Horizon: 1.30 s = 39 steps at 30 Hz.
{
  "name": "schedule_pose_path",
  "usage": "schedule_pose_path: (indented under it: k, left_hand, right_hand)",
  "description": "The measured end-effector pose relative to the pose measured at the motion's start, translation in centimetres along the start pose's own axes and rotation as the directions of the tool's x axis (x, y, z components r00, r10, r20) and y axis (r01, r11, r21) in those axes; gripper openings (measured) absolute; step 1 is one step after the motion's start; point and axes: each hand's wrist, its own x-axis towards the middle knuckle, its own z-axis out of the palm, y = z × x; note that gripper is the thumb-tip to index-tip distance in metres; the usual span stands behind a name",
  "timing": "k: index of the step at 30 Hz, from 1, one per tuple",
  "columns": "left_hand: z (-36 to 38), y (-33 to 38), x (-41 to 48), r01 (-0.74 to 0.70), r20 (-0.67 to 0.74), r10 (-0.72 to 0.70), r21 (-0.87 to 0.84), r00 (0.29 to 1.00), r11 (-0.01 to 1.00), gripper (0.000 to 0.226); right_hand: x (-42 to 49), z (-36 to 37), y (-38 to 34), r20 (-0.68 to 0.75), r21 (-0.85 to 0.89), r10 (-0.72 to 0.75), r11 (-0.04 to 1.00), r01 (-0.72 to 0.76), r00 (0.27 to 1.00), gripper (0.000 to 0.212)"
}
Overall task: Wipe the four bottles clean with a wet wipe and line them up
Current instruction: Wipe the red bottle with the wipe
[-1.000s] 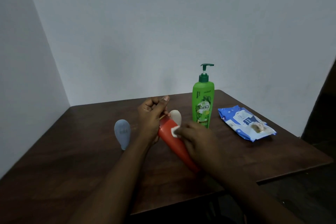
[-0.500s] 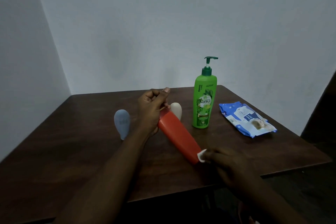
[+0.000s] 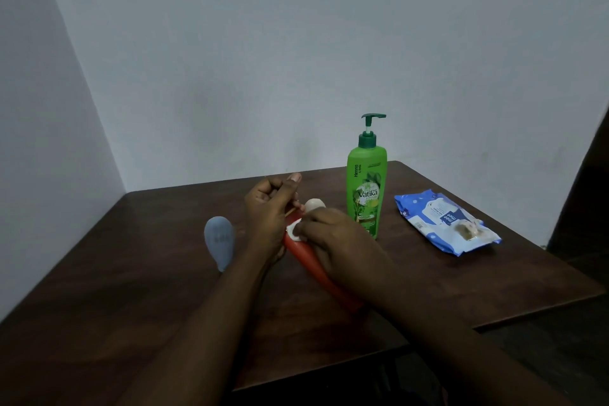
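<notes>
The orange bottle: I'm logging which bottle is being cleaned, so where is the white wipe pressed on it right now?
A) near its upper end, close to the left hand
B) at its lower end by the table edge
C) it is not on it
A: the right hand presses the white wipe on the orange bottle near its upper end, beside the left hand.

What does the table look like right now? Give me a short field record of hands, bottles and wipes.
left hand: grips the upper end of the orange bottle, held tilted
right hand: presses a white wipe on that bottle
green pump bottle: upright
grey-blue bottle: standing, left of the hands
cream bottle: mostly hidden behind the hands
wipes pack: lying flat, far right
</notes>
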Motion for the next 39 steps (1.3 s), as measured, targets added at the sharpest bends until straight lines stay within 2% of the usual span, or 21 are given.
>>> schedule_pose_path:
  k: [10, 13, 16, 19, 23, 25, 27, 29, 32, 36, 39]
  left_hand:
    - [-0.2, 0.0, 0.3, 0.029, -0.015, -0.029, -0.013, 0.999, 1.0, 0.029]
    - [-0.4, -0.1, 0.2, 0.032, -0.028, -0.032, -0.006, 0.999, 0.999, 0.029]
    - [0.0, 0.0, -0.1, 0.027, -0.023, -0.027, -0.007, 0.999, 1.0, 0.028]
    - [0.7, 0.2, -0.6, 0.016, -0.006, -0.016, 0.009, 1.0, 1.0, 0.026]
    - [1.0, 0.4, -0.7, -0.035, -0.017, 0.036, 0.037, 0.999, 0.999, 0.029]
    - [0.7, 0.5, -0.6, -0.06, -0.023, 0.061, 0.035, 0.998, 0.998, 0.028]
    - [0.6, 0.3, -0.5, -0.076, -0.038, 0.078, 0.054, 0.996, 0.996, 0.028]
    - [0.7, 0.3, -0.6, -0.074, -0.053, 0.077, 0.048, 0.996, 0.996, 0.028]
    - [0.8, 0.4, -0.5, -0.069, -0.059, 0.07, 0.021, 0.996, 0.997, 0.028]
    - [0.7, 0.3, -0.4, -0.053, -0.074, 0.054, 0.011, 0.996, 0.999, 0.026]
    - [0.7, 0.4, -0.6, -0.041, -0.071, 0.041, 0.005, 0.997, 0.999, 0.027]
  right_hand:
    - [-10.1, -1.0, 0.4, 0.137, -0.21, -0.007, 0.977, 0.036, 0.991, 0.036]
    - [-9.4, -0.5, 0.0, 0.154, -0.246, 0.019, 0.969, 0.02, 0.988, 0.032]
    - [-6.4, 0.4, -1.0, 0.1, -0.261, -0.046, 0.963, 0.07, 0.994, 0.025]
    - [-2.3, 0.4, -1.9, -0.029, -0.13, -0.027, 0.991, 0.023, 0.999, 0.024]
    - [1.6, -0.3, -0.1, -0.121, 0.085, 0.185, 0.981, -0.175, 0.975, 0.023]
    - [2.3, -0.7, 1.5, -0.078, 0.183, 0.279, 0.948, -0.262, 0.957, 0.015]
    - [2.0, -1.5, 2.6, 0.029, 0.314, 0.36, 0.882, -0.351, 0.932, 0.013]
    - [0.8, -2.2, 3.3, 0.132, 0.413, 0.406, 0.807, -0.422, 0.904, 0.013]
    - [-2.3, -2.6, 4.4, 0.213, 0.49, 0.436, 0.726, -0.482, 0.874, 0.011]
    - [-6.6, -3.6, 4.9, 0.3, 0.465, 0.455, 0.697, -0.545, 0.838, 0.011]
    - [-9.1, -5.0, 5.0, 0.385, 0.29, 0.416, 0.793, -0.536, 0.824, 0.009]
